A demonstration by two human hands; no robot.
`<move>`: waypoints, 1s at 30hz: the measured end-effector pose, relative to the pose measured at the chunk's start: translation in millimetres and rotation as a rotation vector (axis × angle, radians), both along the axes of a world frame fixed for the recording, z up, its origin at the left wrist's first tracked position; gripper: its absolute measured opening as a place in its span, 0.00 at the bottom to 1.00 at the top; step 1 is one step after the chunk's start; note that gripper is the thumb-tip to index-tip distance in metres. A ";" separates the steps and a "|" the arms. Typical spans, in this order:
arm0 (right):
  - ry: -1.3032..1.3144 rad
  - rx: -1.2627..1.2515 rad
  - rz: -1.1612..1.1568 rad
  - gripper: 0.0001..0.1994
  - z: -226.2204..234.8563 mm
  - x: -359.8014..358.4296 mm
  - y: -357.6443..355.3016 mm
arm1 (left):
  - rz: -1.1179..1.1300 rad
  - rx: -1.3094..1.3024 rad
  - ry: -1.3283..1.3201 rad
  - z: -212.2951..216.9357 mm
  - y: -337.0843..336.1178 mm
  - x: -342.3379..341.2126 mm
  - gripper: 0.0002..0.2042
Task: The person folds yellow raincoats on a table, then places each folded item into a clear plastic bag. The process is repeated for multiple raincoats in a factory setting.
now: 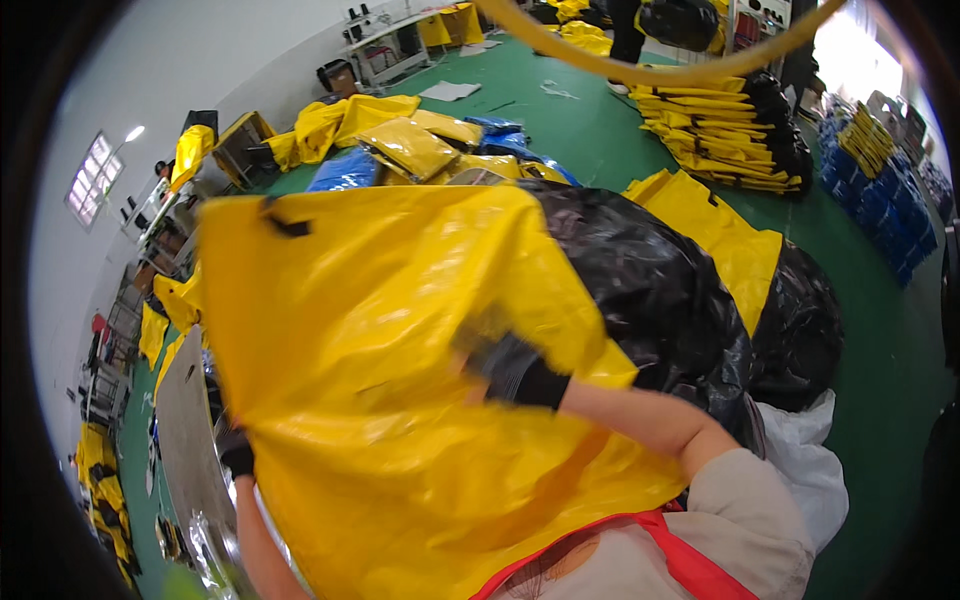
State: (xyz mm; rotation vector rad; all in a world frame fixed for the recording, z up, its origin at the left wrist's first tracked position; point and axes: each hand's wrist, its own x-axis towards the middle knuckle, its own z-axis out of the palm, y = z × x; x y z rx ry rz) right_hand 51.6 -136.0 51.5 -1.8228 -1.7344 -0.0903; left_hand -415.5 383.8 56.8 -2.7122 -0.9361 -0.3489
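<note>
A large, glossy yellow coated sheet fills the space in front of me, with a short black tab near its far left corner. My left hand, in a dark glove, is closed on the sheet's left edge, and creases fan out from that grip. My right hand, in a dark glove with a black cuff, is over the middle of the sheet; motion smears its fingers. Beside the sheet on the right bulges shiny black material; I cannot tell whether the two are joined.
A grey board stands by my left arm. Beyond the sheet lie yellow and blue packets. Farther right are another yellow piece, a folded yellow-and-black stack and blue bundles. A white sack is near my right elbow.
</note>
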 end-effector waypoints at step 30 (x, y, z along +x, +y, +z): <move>-0.111 -0.432 -0.249 0.25 75.4 300.7 289.2 | -0.785 -0.500 0.277 -45.7 -355.5 366.7 0.41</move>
